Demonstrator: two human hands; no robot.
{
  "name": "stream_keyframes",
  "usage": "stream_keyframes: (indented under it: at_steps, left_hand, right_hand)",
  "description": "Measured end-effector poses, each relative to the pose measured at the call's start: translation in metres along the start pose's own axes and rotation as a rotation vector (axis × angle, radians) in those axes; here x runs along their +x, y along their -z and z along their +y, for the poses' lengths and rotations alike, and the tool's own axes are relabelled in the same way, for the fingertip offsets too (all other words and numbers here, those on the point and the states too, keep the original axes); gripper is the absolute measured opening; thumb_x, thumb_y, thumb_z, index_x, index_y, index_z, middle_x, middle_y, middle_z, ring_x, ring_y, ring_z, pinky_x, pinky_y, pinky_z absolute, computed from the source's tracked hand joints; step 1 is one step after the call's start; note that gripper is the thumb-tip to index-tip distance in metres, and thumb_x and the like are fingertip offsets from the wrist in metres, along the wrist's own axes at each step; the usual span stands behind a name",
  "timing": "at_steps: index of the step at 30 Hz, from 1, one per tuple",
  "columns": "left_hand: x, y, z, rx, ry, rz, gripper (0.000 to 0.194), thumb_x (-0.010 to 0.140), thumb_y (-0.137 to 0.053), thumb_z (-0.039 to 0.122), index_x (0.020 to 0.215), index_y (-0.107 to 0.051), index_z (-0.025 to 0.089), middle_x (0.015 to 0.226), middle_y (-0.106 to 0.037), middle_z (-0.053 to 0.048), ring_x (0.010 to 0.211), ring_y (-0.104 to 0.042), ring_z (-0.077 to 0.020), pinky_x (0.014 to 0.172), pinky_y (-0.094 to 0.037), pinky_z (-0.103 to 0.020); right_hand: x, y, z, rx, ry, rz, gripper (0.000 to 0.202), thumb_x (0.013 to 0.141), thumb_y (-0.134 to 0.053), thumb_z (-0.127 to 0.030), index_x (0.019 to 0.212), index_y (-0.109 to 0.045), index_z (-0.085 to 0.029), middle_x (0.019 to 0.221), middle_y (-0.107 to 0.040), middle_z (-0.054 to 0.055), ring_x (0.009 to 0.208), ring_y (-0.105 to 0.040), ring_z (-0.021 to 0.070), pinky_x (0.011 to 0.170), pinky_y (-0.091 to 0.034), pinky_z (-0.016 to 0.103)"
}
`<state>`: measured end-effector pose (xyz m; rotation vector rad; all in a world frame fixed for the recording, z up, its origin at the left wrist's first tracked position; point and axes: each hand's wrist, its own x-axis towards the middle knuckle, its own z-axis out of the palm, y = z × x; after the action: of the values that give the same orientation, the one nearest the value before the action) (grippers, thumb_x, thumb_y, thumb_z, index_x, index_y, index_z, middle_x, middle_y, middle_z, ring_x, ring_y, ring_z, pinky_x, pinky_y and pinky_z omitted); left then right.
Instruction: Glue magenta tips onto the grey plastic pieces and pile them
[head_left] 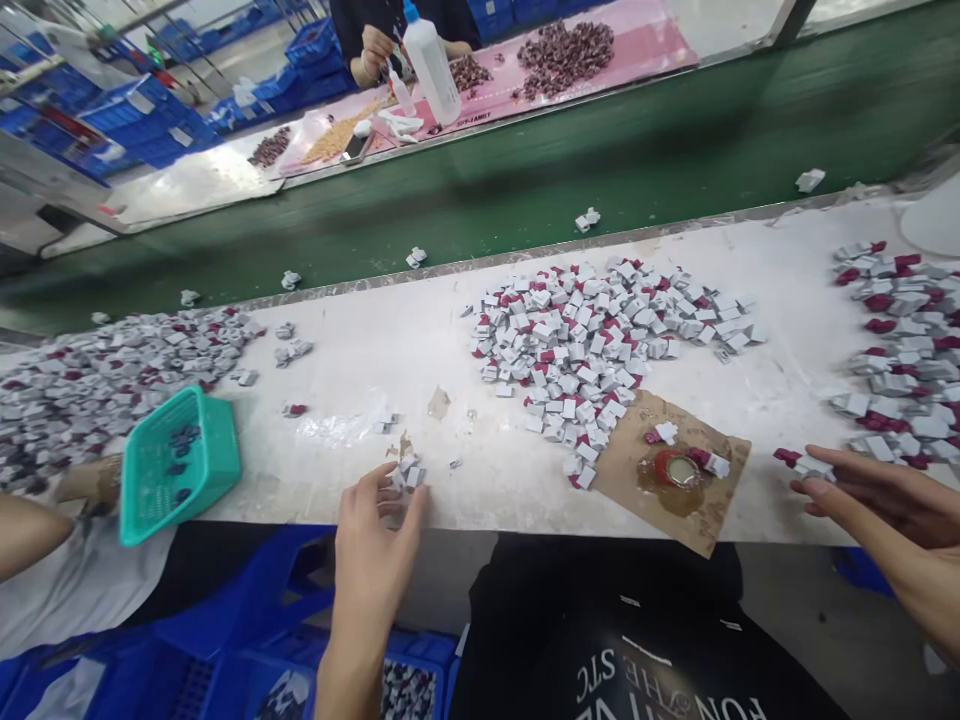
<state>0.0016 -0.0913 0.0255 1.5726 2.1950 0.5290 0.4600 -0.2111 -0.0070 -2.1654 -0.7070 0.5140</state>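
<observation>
My left hand (pixel 375 540) rests at the table's near edge, its thumb and fingers curled round small white-grey plastic parts (pixel 411 474). At the right, my right hand (pixel 889 515) pinches a white plastic part with a maroon end (pixel 811 464) between thumb and fingers, just above the tabletop. Between the hands lies a stained piece of brown cardboard (pixel 626 470) bearing a small round red-rimmed container (pixel 677 468). Two white-and-maroon parts sit on the cardboard, one of them (pixel 709 461) against the container's rim. Beyond it spreads a large pile of similar parts (pixel 570 330).
More parts form piles at the left (pixel 112 375) and right (pixel 907 350). A turquoise basket (pixel 229 440) stands by a neighbour's arm (pixel 30 535). A green conveyor belt (pixel 487 190) carries spaced parts. Across it, a person (pixel 375 50) works beside a white bottle (pixel 433 70).
</observation>
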Motion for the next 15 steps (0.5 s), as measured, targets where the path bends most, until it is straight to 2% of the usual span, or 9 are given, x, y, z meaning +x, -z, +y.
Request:
stream_keyframes:
  at_steps: [2, 5, 8, 12, 15]
  left_hand:
    - [0.002, -0.006, 0.004, -0.022, -0.006, -0.015, 0.062, 0.089, -0.073, 0.065, 0.132, -0.072, 0.021, 0.121, -0.07, -0.014, 0.1, -0.076, -0.0342, 0.1, -0.066, -0.059]
    - [0.006, -0.018, 0.015, -0.088, -0.044, -0.013, 0.057, 0.091, -0.074, 0.062, 0.131, -0.071, 0.022, 0.118, -0.073, -0.013, 0.105, -0.075, -0.0333, 0.102, -0.066, -0.055]
    - [0.007, -0.027, 0.026, -0.156, -0.076, -0.012, 0.054, 0.09, -0.077, 0.06, 0.129, -0.07, 0.023, 0.108, -0.074, -0.009, 0.101, -0.075, -0.0307, 0.097, -0.067, -0.049]
    - [0.005, -0.027, 0.026, -0.084, -0.084, -0.037, 0.05, 0.092, -0.07, 0.059, 0.127, -0.073, 0.023, 0.113, -0.076, -0.011, 0.102, -0.076, -0.0319, 0.097, -0.066, -0.05]
    - [0.002, -0.025, 0.021, 0.022, -0.071, -0.033, 0.044, 0.089, -0.067, 0.06, 0.113, -0.076, 0.024, 0.111, -0.076, -0.012, 0.098, -0.076, -0.034, 0.096, -0.064, -0.052]
  right_hand:
    - [-0.004, 0.002, -0.006, 0.025, -0.081, -0.009, 0.047, 0.063, -0.098, -0.079, 0.096, -0.093, -0.046, 0.119, -0.09, 0.019, 0.104, -0.087, 0.0503, 0.086, -0.069, 0.07]
    - [-0.011, 0.0, -0.026, 0.092, -0.2, -0.005, 0.039, 0.052, -0.102, -0.068, 0.081, -0.092, -0.045, 0.104, -0.091, 0.017, 0.1, -0.087, 0.0484, 0.09, -0.072, 0.064]
    - [-0.015, -0.003, -0.042, 0.162, -0.231, -0.029, 0.036, 0.045, -0.104, -0.06, 0.073, -0.091, -0.041, 0.093, -0.089, 0.016, 0.095, -0.088, 0.0464, 0.089, -0.075, 0.057]
    - [-0.019, -0.003, -0.033, 0.156, -0.185, -0.012, 0.041, 0.055, -0.104, -0.06, 0.086, -0.094, -0.036, 0.098, -0.091, 0.015, 0.097, -0.089, 0.042, 0.093, -0.077, 0.052]
    - [-0.025, -0.003, -0.023, 0.257, -0.111, -0.017, 0.042, 0.063, -0.104, -0.057, 0.094, -0.094, -0.031, 0.098, -0.091, 0.011, 0.091, -0.09, 0.0363, 0.09, -0.079, 0.05]
